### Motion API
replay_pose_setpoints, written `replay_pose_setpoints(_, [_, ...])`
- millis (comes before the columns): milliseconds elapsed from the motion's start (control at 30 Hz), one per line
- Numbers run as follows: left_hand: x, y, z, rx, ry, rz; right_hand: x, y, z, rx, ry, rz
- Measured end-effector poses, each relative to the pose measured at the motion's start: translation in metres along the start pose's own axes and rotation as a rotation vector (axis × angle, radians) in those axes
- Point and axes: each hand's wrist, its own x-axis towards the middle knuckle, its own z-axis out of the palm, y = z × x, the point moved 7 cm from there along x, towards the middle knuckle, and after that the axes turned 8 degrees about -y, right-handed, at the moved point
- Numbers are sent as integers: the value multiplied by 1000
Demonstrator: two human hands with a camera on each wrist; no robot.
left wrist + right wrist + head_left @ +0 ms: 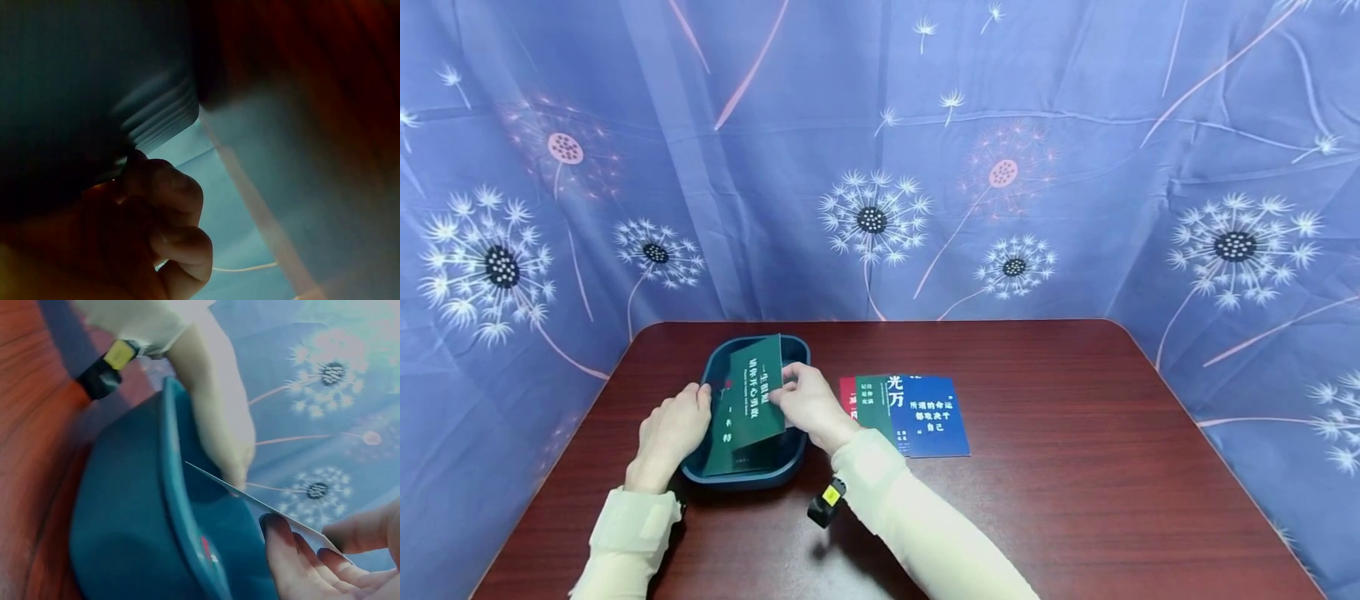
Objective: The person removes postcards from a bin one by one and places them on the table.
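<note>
Green, with white characters, the top card (756, 392) is pinched between the thumb and fingers of the right hand (812, 404), which grasp it by its right edge. It stands tilted over the blue bin (745, 482), partly inside the rim, covering part of another green sheet, the lower card (721, 454), in the bin. The bin stands near the far left corner of the table (1075, 467), short of the far edge. The left hand (673, 429) grips the bin's left wall, its fingers bent against it; in the left wrist view they are dark and blurred.

Right of the bin, near the middle of the table's far edge and well apart from the right edge, cards overlap in a row: a red card (847, 393) at the left end, then green, then blue, with a blue card (938, 437) at the right end. Beyond the far edge hangs a blue curtain (775, 167) with dandelions.
</note>
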Motion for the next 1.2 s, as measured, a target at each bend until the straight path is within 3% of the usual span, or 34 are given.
replay_pose_setpoints(367, [0, 1, 2, -11, 11, 11, -17, -5, -37, 227, -6, -76])
replay_pose_setpoints(833, [0, 2, 2, -9, -5, 4, -36, 7, -102, 293, 80, -93])
replay_pose_setpoints(1200, [1, 0, 3, -9, -16, -7, -54, 20, -150, 275, 172, -109])
